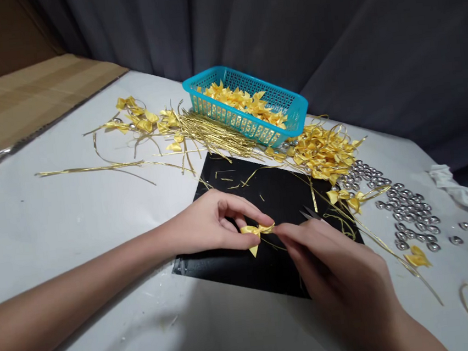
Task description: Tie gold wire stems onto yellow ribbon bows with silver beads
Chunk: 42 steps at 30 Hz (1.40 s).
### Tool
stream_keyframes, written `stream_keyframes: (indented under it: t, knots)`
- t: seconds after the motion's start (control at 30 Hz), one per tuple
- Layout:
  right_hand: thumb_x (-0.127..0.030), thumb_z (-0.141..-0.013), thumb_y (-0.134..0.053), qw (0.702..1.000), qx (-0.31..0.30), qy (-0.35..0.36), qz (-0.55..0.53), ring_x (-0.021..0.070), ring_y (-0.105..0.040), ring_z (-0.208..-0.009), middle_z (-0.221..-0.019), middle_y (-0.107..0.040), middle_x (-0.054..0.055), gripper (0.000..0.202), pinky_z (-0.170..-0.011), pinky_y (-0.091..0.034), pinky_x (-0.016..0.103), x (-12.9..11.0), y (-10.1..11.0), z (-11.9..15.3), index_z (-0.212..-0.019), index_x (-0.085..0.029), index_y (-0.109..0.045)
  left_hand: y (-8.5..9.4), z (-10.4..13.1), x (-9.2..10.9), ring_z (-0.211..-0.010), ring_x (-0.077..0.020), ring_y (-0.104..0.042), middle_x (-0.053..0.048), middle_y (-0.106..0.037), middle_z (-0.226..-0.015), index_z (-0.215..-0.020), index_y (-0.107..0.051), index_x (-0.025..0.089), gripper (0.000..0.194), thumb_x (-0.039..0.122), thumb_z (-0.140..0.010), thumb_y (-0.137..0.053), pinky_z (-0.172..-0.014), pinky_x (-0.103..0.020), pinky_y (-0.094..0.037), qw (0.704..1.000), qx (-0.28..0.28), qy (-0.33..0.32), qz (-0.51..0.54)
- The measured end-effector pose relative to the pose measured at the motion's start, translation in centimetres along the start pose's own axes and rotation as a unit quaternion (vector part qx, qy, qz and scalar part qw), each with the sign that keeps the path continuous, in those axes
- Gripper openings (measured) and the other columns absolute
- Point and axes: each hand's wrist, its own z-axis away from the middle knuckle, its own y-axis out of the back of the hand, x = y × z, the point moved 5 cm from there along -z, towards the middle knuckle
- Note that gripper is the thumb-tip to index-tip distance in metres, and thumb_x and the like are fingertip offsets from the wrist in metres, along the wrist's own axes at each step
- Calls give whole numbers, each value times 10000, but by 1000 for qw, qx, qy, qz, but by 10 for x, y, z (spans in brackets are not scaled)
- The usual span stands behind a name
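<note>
A small yellow ribbon bow [253,237] is pinched between the thumb and fingers of my left hand [222,223], above a black mat [226,267]. My right hand [335,257] closes its fingertips at the bow's right end, where a thin gold tie hangs down. Whether those fingers grip the ribbon or the tie is hard to make out. Pointed metal blades [310,213], perhaps of scissors, show behind my right hand, their rest hidden. Short gold clippings [226,179] lie on the mat's far part.
A turquoise basket [249,123] holds many yellow bows. Beside it lie a bundle of gold ties [213,133] and a heap of tied bows [325,150]. Silver beads [411,208] spread at the right, near a crumpled white cloth [461,187]. Cardboard [35,90] borders the white table's left side.
</note>
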Motion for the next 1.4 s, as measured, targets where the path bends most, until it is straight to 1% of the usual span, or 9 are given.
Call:
stream_keyframes:
  t: [0.2,0.47,1.07,1.4]
  knots:
    - [-104,-891,-453,1000,-3,-3,3,62,-498,-544,-690,-503,-28,190,-511,-387,166,0,0,2,-1020,-210,-544,0,0,0,-663,-93,-556,-67,-663,-966,-978,-729,191,313,259,-674,-696,-539,-157,-458,1000,3,7,-3]
    - [-120,-895,-425,1000,-4,-3,6,88,-494,-534,-663,-503,-13,182,-492,-391,189,-1,-2,0,-970,-197,-572,-1,1,0,-626,-85,-553,-70,-670,-949,-973,-731,185,313,250,-670,-687,-529,-162,-459,1000,-6,3,-10]
    - [-95,-888,-449,1000,-6,-1,-2,66,-484,-549,-688,-487,-29,188,-512,-378,170,-1,-2,0,-1005,-195,-556,-3,-1,1,-632,-91,-541,-79,-666,-956,-967,-734,200,311,244,-664,-676,-536,-178,-455,1000,-7,8,-17]
    - [-134,-900,-429,1000,-8,-1,19,77,-493,-534,-672,-493,-33,169,-516,-386,179,0,-3,1,-970,-199,-567,-3,1,2,-645,-97,-544,-75,-672,-957,-963,-733,207,301,243,-669,-673,-542,-184,-460,1000,-7,5,-26]
